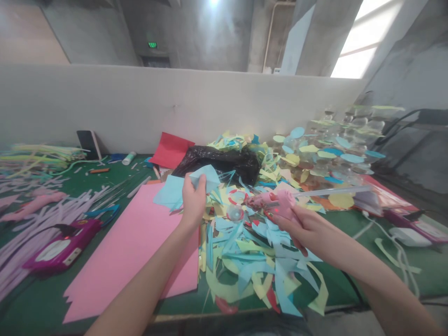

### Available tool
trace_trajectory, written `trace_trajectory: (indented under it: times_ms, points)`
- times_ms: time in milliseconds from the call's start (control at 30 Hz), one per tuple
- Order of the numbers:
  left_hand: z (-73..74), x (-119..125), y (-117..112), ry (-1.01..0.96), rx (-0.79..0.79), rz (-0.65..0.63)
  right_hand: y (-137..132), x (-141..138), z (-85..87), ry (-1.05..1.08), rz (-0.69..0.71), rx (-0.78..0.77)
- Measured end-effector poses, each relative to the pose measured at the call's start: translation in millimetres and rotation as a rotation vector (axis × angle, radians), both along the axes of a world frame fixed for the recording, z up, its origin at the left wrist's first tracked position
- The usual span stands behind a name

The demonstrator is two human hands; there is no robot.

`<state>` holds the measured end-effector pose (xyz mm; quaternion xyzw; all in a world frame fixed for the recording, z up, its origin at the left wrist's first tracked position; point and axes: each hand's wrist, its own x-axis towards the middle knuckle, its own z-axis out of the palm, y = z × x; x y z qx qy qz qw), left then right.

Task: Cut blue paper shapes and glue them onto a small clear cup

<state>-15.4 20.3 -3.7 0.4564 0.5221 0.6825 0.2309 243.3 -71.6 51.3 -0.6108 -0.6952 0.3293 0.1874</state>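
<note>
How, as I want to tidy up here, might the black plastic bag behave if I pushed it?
The black plastic bag would probably crumple rather than keep its shape, since it already lies wrinkled. Its shine hints that it may feel slippery. The paper scraps heaped at its back edge could shift with it.

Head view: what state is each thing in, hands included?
Left hand: pinching light blue paper
Right hand: gripping pink glue gun, clear stick jutting out
Pink sheets: lying flat
Paper scraps: cut, loosely heaped
Black plastic bag: crumpled
Purple power strip at left: plugged into, red light on
Green sign: lit
</note>
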Motion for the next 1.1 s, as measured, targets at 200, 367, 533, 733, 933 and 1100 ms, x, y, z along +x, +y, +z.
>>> trace_trajectory:
  times_ms: [200, 367, 533, 733, 933, 1100]
  points:
    - [-0.3, -0.3, 0.3, -0.013, 0.019, 0.012, 0.6, 0.5, -2.0, -0.032, -0.011, 0.023]
    - [1.1, 0.3, -1.1, -0.015, 0.031, 0.01, 1.3, -0.9, 0.4, -0.045, -0.013, 0.03]
    - [0.2, -0.1, -0.7, -0.03, 0.024, 0.001, 1.2, -3.7, 3.8, 0.012, -0.01, 0.0]
    - [-0.4, -0.6, 0.3, -0.028, 0.011, 0.0, 10.0, -2.7, 5.3, 0.016, 0.008, -0.004]
    - [0.9, 0.0, 0.2, -0.047, 0.006, -0.022, 24.9, -6.1, 17.8, -0.005, 0.053, 0.111]
    - [4.5, 0.4, -3.0, -0.027, 0.021, -0.032, 40.2, -14.6, 18.0, -0.069, 0.001, 0.169]
